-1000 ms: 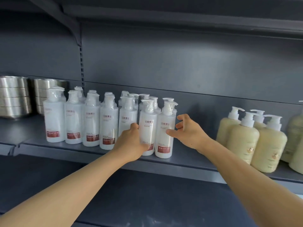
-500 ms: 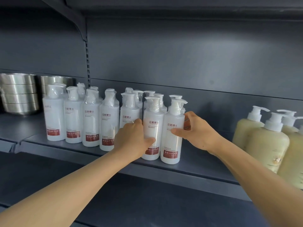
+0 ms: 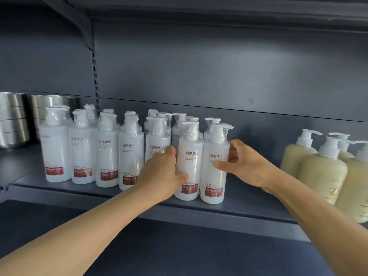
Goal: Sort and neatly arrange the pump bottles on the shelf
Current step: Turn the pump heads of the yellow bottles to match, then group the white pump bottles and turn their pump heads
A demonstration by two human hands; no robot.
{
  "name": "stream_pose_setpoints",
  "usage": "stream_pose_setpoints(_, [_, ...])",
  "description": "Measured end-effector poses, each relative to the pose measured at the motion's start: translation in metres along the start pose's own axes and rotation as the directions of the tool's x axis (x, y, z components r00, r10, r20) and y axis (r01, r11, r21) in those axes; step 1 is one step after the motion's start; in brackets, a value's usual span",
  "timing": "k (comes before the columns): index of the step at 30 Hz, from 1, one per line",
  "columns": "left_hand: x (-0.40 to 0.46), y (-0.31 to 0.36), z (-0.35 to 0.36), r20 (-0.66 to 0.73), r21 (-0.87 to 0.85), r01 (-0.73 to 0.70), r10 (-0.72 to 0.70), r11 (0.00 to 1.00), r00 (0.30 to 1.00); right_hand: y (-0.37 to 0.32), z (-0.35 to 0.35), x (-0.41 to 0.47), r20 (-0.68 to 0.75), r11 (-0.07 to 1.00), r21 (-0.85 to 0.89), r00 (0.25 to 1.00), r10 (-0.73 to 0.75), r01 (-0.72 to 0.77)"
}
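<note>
Left grip (image 3: 159, 174) and right grip (image 3: 246, 164) clasp two front white bottles (image 3: 190, 166) near shelf edge (image 3: 199, 211); bare shelf rightward.

Seven white pump bottles (image 3: 190, 168) stand in the front row, with at least seven more behind. Four cream pump bottles (image 3: 322, 176) show. Two stacks of steel bowls (image 3: 14, 120). Two hands.

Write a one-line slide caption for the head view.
Left hand and right hand grip two white pump bottles on the shelf.
</note>
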State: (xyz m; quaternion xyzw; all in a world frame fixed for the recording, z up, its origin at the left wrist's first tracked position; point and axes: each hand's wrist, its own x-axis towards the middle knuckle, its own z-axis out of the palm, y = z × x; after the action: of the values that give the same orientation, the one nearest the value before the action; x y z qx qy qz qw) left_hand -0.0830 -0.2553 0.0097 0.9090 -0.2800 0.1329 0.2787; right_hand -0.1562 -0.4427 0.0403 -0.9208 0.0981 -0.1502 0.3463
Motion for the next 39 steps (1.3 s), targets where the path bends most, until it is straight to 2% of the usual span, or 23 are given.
stream_pose_setpoints(3, [0.000,-0.007,-0.009,0.029,-0.017,-0.045,0.046,0.999,0.999,-0.007,0.002,-0.007,-0.064,0.999,0.040,0.998,0.014,-0.012])
stream_pose_setpoints(6, [-0.004,-0.018,-0.021,0.052,0.023,-0.101,0.100,0.995,0.994,-0.021,0.002,-0.014,-0.207,1.000,-0.007,0.978,0.027,-0.030])
stream_pose_setpoints(11, [-0.016,-0.048,-0.045,0.037,0.091,-0.163,0.160,0.982,0.986,-0.057,0.004,-0.020,-0.480,0.994,-0.105,0.874,-0.079,0.032])
stream_pose_setpoints(17, [-0.024,-0.095,-0.073,-0.008,0.077,-0.159,0.160,0.984,0.987,-0.110,0.028,-0.017,-0.572,0.956,-0.284,0.787,-0.230,0.072])
stream_pose_setpoints(19, [-0.023,-0.107,-0.077,-0.011,0.054,-0.149,0.150,0.987,0.989,-0.126,0.038,-0.010,-0.532,0.943,-0.320,0.807,-0.256,0.088])
stream_pose_setpoints(23, [-0.010,-0.119,-0.089,-0.072,0.057,-0.168,0.172,0.984,0.983,-0.148,0.058,0.010,-0.319,0.897,-0.433,0.915,-0.249,0.093])
stream_pose_setpoints(25, [0.002,-0.118,-0.099,-0.144,0.083,-0.221,0.231,0.972,0.962,-0.153,0.063,0.020,-0.235,0.865,-0.494,0.945,-0.227,0.085])
stream_pose_setpoints(29, [0.031,-0.111,-0.115,-0.246,0.195,-0.391,0.430,0.900,0.868,-0.158,0.062,0.037,-0.150,0.838,-0.542,0.972,-0.181,0.072])
stream_pose_setpoints(32, [0.056,-0.103,-0.119,-0.154,0.243,-0.453,0.495,0.858,0.855,-0.161,0.059,0.049,-0.115,0.814,-0.579,0.982,-0.148,0.055])
stream_pose_setpoints(35, [0.073,-0.098,-0.118,-0.036,0.263,-0.446,0.471,0.856,0.882,-0.164,0.059,0.056,-0.097,0.804,-0.592,0.984,-0.149,0.063])
stream_pose_setpoints(39, [0.080,-0.094,-0.120,0.028,0.221,-0.430,0.435,0.875,0.900,-0.161,0.054,0.062,-0.053,0.784,-0.610,0.982,-0.183,0.114])
